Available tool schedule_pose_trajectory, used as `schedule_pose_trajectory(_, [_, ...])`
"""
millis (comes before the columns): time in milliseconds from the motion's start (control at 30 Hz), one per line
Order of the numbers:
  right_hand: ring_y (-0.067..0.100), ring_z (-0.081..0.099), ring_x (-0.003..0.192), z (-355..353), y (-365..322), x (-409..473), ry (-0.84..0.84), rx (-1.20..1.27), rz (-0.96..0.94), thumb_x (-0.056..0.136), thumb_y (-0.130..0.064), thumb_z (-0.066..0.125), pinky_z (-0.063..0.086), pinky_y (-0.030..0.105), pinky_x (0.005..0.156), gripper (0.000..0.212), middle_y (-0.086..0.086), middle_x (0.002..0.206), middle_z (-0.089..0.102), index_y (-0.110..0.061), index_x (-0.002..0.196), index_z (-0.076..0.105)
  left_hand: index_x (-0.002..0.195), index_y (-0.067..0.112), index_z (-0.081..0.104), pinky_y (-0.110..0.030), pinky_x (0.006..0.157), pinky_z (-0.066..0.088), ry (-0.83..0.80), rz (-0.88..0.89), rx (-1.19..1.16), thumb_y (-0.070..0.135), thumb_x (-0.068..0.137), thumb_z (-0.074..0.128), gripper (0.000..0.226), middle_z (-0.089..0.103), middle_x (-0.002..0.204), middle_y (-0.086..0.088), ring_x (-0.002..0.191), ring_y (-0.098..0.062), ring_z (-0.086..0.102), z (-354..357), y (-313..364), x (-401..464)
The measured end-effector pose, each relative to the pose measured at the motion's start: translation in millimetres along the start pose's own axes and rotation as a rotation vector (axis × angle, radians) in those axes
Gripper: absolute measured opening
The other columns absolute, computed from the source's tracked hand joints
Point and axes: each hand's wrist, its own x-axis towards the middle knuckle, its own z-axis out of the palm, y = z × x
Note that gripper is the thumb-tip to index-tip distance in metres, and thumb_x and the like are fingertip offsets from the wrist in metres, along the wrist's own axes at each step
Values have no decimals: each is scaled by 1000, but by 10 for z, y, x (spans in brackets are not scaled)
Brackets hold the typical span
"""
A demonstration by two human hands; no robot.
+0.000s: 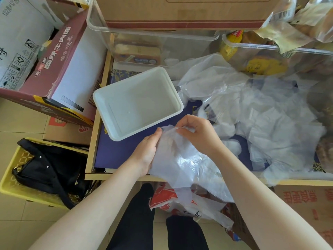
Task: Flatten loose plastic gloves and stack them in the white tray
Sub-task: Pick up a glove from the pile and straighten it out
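Hard to see much of my left hand (146, 152) here, since the thin, see-through, crinkly plastic glove (177, 159) I'm working on covers the palm side; only the thumb tip pokes out at the glove's top edge, so it looks like I'm gripping that edge, fingers tucked behind the film. My right hand (195, 134) is clearer: fingers curled, pinching the same top edge just beside the left thumb. The glove hangs down from both hands over the front lip of the wooden shelf, and I honestly can't tell where it stops and the other plastic below it starts. It's milky, wrinkled, shiny in spots, not flat at all.

Right of my right hand there's a messy heap of more loose clear plastic gloves (266, 112), all overlapping, so counting them is hopeless. The white rectangular plastic tray (108, 98) sits just beyond my left hand, turned at an angle on a dark blue patterned sheet (115, 152). Can't make out anything stacked inside it.

Further out past the tray is a clear plastic bin (100, 26) with a cardboard box in it, cut off at the top. Off to my left, a yellow crate (10, 174) holds a black bag (50, 168).
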Motion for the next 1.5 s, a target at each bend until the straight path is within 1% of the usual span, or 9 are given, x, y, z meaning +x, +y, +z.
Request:
schedule_pose_trajectory(200, [-8, 54, 74, 101, -29, 30, 28, -2, 23, 83, -4, 62, 37, 2, 67, 14, -21, 74, 57, -18, 83, 61, 101, 26, 66, -37, 91, 51, -36, 47, 124, 70, 78, 34, 58, 70, 105, -3, 101, -17, 64, 8, 18, -57])
schedule_pose_trajectory(333, [5, 54, 85, 108, -68, 10, -18, -26, -5, 82, -5, 62, 37, 3, 74, 21, -14, 86, 59, -20, 96, 57, 101, 15, 68, -40, 82, 53, -71, 128, 290, 33, 92, 53, 25, 71, 97, -10, 95, -26, 67, 24, 52, -69])
schedule_pose_trajectory(467, [5, 49, 116, -107, -86, 20, -319, -130, -54, 85, -22, 65, 37, 12, 96, 49, -5, 125, 53, -15, 130, 46, 113, 29, 66, -20, 85, 48, -154, 185, 379, 25, 98, 44, 28, 71, 104, 6, 98, -7, 64, -2, 94, -86])
schedule_pose_trajectory(700, [13, 43, 64, -448, -268, 6, -453, -446, -35, 80, -29, 68, 33, 12, 65, 25, -5, 65, 44, -24, 70, 47, 88, 11, 68, -16, 74, 42, -272, 268, 549, 18, 97, 45, 25, 65, 74, 10, 75, -5, 57, -36, 405, -190])
schedule_pose_trajectory(967, [22, 49, 68, -790, -212, -280, -417, -305, 56, 87, -26, 60, 41, 38, 67, 21, 8, 73, 55, -9, 76, 53, 100, -7, 58, -34, 77, 40, -322, 298, 627, 23, 98, 44, 33, 55, 85, -12, 81, -22, 47, 133, 785, -241])
schedule_pose_trajectory(1167, [12, 53, 61, -891, -181, -391, -307, 270, 167, 90, -12, 59, 42, 22, 58, 16, 0, 66, 56, 0, 80, 58, 95, 12, 74, -28, 70, 53, -426, 80, 211, 42, 88, 46, 42, 70, 91, -8, 81, -20, 66, 61, 993, -234])
schedule_pose_trajectory(1300, [9, 43, 51, -863, 45, -365, -117, 453, 277, 89, -17, 61, 34, 15, 52, 27, -6, 53, 48, -13, 65, 51, 138, 18, 44, -49, 106, 32, -755, -102, -369, 75, 65, 56, 93, 48, 139, -11, 129, -31, 43, -86, 693, -98])
schedule_pose_trajectory(1400, [3, 42, 42, -782, 194, -363, -35, 378, 384, 91, -16, 58, 33, 15, 43, 31, -8, 50, 46, -15, 62, 47, 145, 13, 30, -59, 110, 14, -848, -129, -259, 69, 64, 65, 105, 27, 148, -19, 135, -42, 22, -25, 368, -32])
schedule_pose_trajectory(1500, [5, 42, 44, -751, 298, -400, 11, 336, 416, 91, -17, 58, 33, 18, 46, 33, -8, 51, 45, -16, 61, 45, 124, 13, 57, -45, 93, 45, -694, -95, -92, 42, 70, 75, 63, 57, 121, -13, 112, -32, 53, -7, 277, -33])
